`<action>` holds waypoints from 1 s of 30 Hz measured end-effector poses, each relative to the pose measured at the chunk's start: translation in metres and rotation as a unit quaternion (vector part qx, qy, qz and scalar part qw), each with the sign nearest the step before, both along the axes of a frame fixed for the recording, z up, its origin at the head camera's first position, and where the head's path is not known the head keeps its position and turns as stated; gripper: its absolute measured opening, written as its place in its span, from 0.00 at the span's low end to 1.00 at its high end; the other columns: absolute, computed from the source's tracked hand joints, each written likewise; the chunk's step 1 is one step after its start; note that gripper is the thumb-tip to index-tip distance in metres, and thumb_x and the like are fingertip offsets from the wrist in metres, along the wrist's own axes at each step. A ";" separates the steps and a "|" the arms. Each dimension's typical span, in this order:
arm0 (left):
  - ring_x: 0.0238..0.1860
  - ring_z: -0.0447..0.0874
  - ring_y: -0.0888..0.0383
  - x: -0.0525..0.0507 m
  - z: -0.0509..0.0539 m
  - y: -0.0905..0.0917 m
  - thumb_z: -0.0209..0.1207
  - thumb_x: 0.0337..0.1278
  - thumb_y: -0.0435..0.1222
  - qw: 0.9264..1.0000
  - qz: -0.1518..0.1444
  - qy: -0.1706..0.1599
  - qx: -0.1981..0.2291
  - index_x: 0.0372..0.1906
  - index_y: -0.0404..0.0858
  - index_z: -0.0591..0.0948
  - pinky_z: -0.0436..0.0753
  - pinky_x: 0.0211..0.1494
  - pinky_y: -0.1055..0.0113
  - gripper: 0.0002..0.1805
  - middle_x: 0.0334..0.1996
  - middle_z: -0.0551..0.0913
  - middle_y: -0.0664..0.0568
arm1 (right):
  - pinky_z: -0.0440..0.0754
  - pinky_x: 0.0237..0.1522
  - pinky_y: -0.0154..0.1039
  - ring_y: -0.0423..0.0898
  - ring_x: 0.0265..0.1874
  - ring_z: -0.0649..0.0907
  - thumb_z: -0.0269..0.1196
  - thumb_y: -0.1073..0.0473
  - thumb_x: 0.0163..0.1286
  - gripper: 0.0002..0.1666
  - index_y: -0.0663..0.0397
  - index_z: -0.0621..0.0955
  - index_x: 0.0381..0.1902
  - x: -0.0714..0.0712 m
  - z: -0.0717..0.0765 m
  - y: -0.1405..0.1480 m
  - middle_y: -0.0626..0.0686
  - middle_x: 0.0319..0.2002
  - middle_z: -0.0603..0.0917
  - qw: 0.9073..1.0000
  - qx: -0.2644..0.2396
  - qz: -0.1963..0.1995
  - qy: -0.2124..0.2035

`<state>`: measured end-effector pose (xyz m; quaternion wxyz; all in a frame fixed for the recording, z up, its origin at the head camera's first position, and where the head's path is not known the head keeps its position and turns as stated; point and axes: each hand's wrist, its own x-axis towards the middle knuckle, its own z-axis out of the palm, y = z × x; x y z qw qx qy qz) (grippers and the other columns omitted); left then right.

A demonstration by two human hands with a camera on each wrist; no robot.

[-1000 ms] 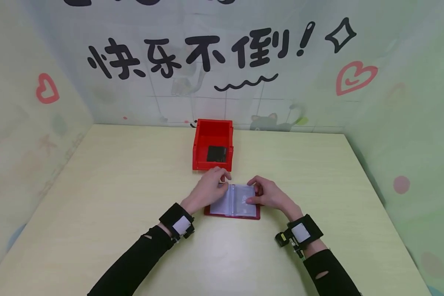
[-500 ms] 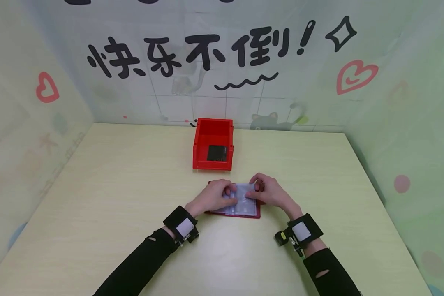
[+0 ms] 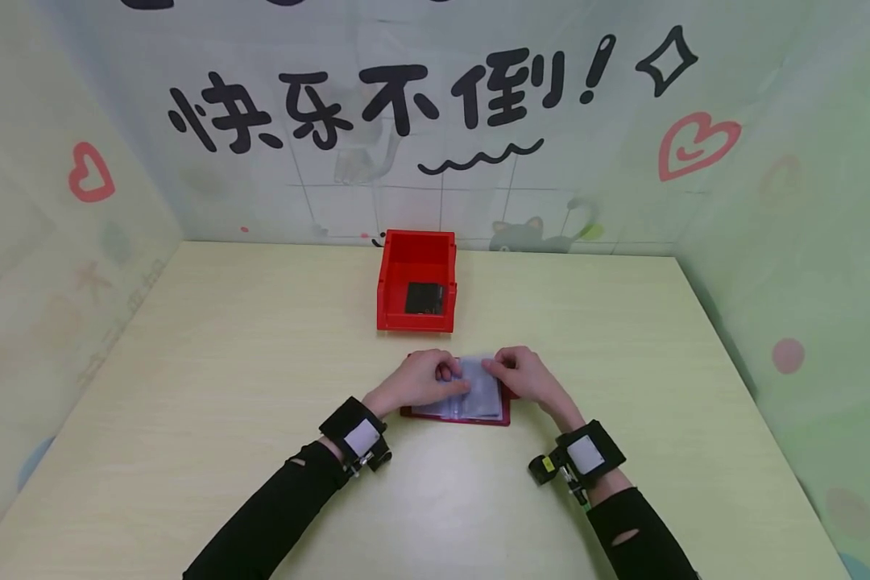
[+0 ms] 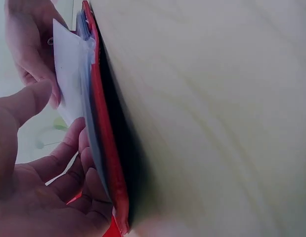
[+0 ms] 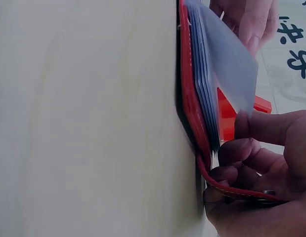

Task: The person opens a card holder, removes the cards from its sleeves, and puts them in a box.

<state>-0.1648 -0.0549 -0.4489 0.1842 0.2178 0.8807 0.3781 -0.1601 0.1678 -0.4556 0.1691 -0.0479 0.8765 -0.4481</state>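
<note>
An open red card holder [image 3: 506, 415] lies on the table, with a stack of clear plastic sleeves [image 5: 204, 74] inside. My right hand [image 3: 531, 377] pinches the corner of one raised sleeve [image 5: 234, 64] between thumb and forefinger. Its other fingers are by the red closing strap [image 5: 227, 190]. Over the left half of the holder, my left hand [image 3: 420, 380] rests its fingertips on the pages; its thumb [image 4: 34, 96] is extended, close to the lifted sleeve. The left hand hides much of the left page.
Beyond the holder, a red open-fronted bin [image 3: 415, 322] stands near the back wall. A flat black item [image 3: 424, 298] lies in it. The pale wooden table [image 3: 261, 322] is bordered by printed fabric walls [image 3: 805, 242] on the left, right and back.
My left hand has come down and to the right onto the pages. My right hand has stayed at the right page, where a sleeve is now lifted leftward.
</note>
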 end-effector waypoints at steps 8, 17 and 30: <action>0.33 0.77 0.59 -0.002 0.003 0.002 0.64 0.61 0.52 1.000 0.003 -0.019 -0.003 0.39 0.42 0.84 0.72 0.34 0.71 0.17 0.29 0.82 0.52 | 0.67 0.26 0.33 0.45 0.24 0.72 0.51 0.52 0.81 0.24 0.63 0.70 0.26 0.001 -0.002 0.004 0.47 0.20 0.64 0.995 -0.095 0.031 -0.024; 0.26 0.74 0.60 0.000 0.006 0.009 0.57 0.61 0.64 0.999 0.031 -0.026 -0.024 0.29 0.44 0.80 0.64 0.29 0.70 0.26 0.18 0.72 0.55 | 0.75 0.37 0.35 0.47 0.37 0.75 0.52 0.56 0.80 0.19 0.70 0.77 0.40 0.001 -0.001 0.014 0.54 0.34 0.74 0.985 -0.157 0.064 -0.031; 0.20 0.68 0.60 0.003 0.008 0.019 0.51 0.57 0.71 0.996 0.048 0.000 -0.074 0.23 0.45 0.73 0.61 0.29 0.67 0.33 0.14 0.64 0.55 | 0.73 0.39 0.35 0.46 0.38 0.75 0.60 0.60 0.74 0.18 0.68 0.83 0.55 0.001 -0.002 0.018 0.50 0.38 0.82 0.986 -0.150 0.077 -0.019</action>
